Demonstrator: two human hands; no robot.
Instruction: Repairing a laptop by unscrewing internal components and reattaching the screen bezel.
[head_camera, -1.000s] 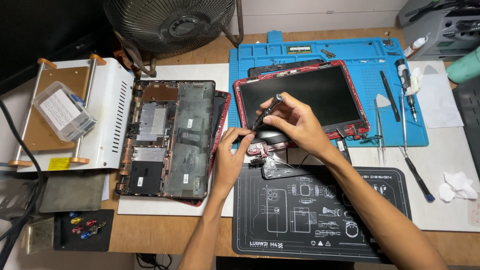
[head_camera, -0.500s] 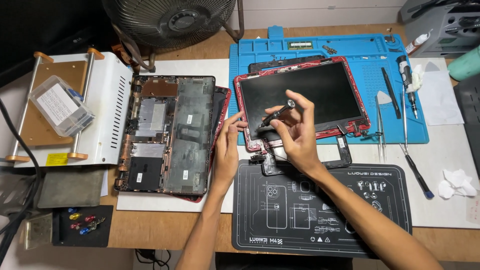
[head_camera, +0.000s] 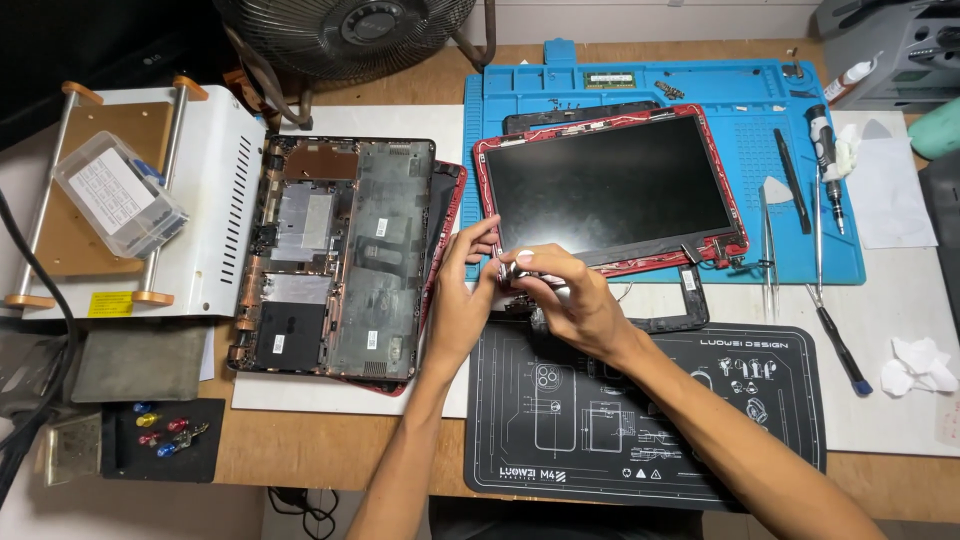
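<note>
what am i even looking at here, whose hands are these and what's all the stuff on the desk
This is one picture from a camera worn on a person's head, looking down at their own two bare hands over a wooden desk.

The left hand and right hand meet at the lower left corner of a red-framed laptop screen panel, which lies on a blue silicone work mat. The right hand's fingertips pinch a small silvery part; what it is exactly is too small to tell.

To the left lies an opened dark laptop base with its insides showing. A black printed mat sits under the forearms. Slim hand tools lie on the right.
</note>
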